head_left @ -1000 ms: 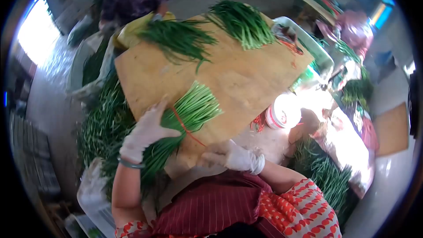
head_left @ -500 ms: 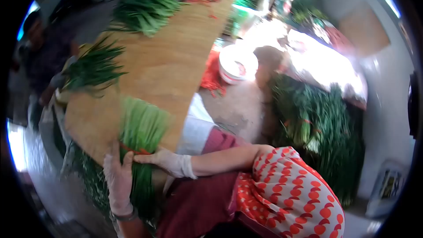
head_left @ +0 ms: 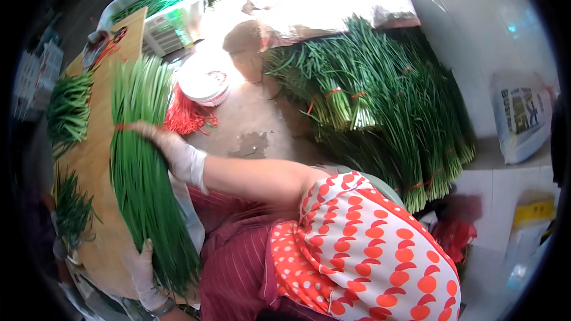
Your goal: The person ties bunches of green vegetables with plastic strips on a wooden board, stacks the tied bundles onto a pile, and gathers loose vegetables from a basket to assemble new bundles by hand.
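A long bundle of green stalks (head_left: 140, 172) with a red tie lies along the left side of the view, over the wooden board (head_left: 107, 202). My right hand (head_left: 172, 148), in a white glove, grips the bundle near the tie, its fingers closed on the stalks. Lower down, my left hand (head_left: 144, 276), also gloved, touches the leafy end from the left with its fingers bent against it; how firmly it holds is hard to see. Two loose green bunches, one upper (head_left: 70, 107) and one lower (head_left: 72, 208), lie on the board's left part.
A white bucket (head_left: 205, 86) stands beside red ties (head_left: 187, 113). Tied green bundles (head_left: 386, 101) are piled at the right, near a pale sack (head_left: 333, 6). A white crate (head_left: 169, 30) is at the upper left, a plastic bag (head_left: 520, 116) by the right wall.
The view has swung right. Both hands were at the tie; now my right hand holds the bundle there and my left is at its leafy end. The red tie now sits around the bundle.
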